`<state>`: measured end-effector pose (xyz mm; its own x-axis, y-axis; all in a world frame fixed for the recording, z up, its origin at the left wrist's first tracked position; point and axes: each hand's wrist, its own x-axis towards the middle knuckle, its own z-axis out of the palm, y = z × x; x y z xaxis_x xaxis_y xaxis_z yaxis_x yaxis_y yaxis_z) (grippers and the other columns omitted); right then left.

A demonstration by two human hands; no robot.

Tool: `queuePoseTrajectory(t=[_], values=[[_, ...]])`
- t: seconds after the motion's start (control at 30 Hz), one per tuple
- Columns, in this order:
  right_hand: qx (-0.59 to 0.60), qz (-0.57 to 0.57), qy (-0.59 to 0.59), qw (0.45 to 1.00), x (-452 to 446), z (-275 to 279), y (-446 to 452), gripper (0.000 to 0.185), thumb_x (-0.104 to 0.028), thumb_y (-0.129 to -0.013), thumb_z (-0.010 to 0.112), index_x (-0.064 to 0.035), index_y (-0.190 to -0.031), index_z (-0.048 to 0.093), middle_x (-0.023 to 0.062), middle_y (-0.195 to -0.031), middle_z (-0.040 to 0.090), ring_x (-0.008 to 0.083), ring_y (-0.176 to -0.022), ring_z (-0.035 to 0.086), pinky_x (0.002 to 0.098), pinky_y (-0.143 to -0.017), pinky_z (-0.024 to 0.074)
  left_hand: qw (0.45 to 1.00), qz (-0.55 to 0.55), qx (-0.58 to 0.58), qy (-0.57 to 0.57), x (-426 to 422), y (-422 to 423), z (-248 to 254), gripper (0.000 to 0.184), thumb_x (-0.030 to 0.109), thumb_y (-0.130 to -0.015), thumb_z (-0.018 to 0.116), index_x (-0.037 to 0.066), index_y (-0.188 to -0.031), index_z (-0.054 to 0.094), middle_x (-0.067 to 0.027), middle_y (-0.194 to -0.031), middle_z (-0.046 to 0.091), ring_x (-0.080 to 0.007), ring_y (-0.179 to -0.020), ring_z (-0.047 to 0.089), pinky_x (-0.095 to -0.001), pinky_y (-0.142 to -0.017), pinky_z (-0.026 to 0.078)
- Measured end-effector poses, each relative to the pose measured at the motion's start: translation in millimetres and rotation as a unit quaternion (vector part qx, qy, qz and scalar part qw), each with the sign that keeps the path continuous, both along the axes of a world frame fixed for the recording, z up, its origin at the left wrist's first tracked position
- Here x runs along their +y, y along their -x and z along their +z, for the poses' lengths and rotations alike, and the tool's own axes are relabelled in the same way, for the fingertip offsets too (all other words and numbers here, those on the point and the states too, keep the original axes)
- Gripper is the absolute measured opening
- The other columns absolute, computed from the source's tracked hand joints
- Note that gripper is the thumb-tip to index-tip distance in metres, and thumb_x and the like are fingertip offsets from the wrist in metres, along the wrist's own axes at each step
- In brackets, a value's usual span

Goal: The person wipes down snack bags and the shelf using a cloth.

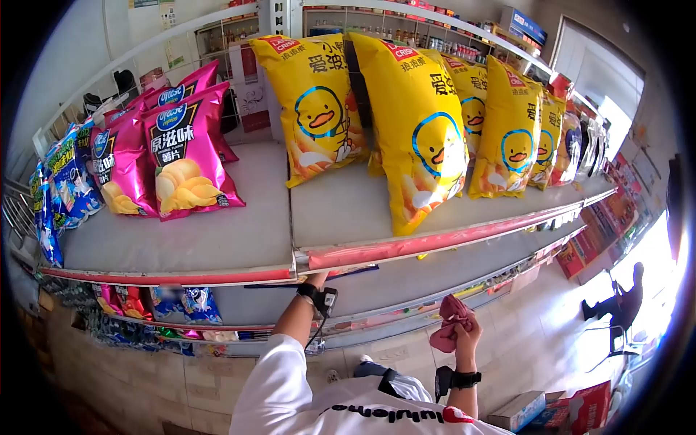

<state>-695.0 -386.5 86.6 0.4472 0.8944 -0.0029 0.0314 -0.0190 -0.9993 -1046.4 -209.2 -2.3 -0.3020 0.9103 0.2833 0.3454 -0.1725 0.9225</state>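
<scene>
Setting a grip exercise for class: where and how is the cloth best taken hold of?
Probably pinch the cloth by its upper fold, coming from the picture's top: that fold sticks out free, while the right hand grips lower down.

Cloth: soft fabric, matt, creased. Yellow bags: plastic film, glossy, puckered along edges. Pink bags: foil-like film, high gloss, bright highlights. Blue bags: shiny film, wrinkled. Shelf: apparently painted sheet metal, smooth, low sheen. Red strip: smooth plastic look, semi-gloss. Post: perforated metal, white coating. Shirt: textile, matt, soft folds. Floor: smooth tile, faint sheen.
</scene>
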Motion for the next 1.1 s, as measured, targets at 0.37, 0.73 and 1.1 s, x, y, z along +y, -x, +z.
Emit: queuePoseTrajectory(t=[0.37, 0.73, 1.1], values=[[-0.005, 0.047, -0.069, 0.996, 36.9, -23.0, -2.2, 0.023, 0.007, -0.065, 0.047, 0.0033, -0.086, 0.056, -0.0036, -0.066, 0.048, 0.0034, -0.055, 0.043, 0.0152, -0.048, 0.0343, 0.942, -0.117, -0.311, -0.046, -43.1, -20.6, 44.4, 0.014, 0.011, -0.071, 0.068, 0.005, -0.073, 0.054, 0.0011, -0.07, 0.055, -0.0087, -0.061, 0.05, -0.023, -0.058, 0.04], [-0.012, 0.04, -0.153, 0.987, 70.9, -13.1, 25.5, 0.035, 0.002, -0.068, 0.05, 0.0006, -0.103, 0.05, 0.0056, -0.092, 0.054, 0.0137, -0.085, 0.051, 0.0242, -0.078, 0.0404, 0.903, -0.297, -0.142, 0.276, -74.7, 17.1, 72.1, 0.045, 0.005, -0.062, 0.072, -0.002, -0.102, 0.051, -0.0055, -0.098, 0.057, -0.0125, -0.091, 0.052, -0.0245, -0.082, 0.041], [-0.169, 0.292, -0.195, 0.921, 100.9, 20.6, 91.8, 0.036, 0.0, -0.056, 0.054, 0.0006, -0.091, 0.056, 0.0148, -0.097, 0.056, 0.0314, -0.093, 0.051, 0.0348, -0.083, 0.0401, 0.886, -0.197, 0.311, 0.283, -64.9, -10.3, 116.3, 0.066, 0.017, -0.058, 0.073, 0.003, -0.114, 0.041, -0.0142, -0.113, 0.048, -0.0284, -0.104, 0.046, -0.034, -0.084, 0.038]])
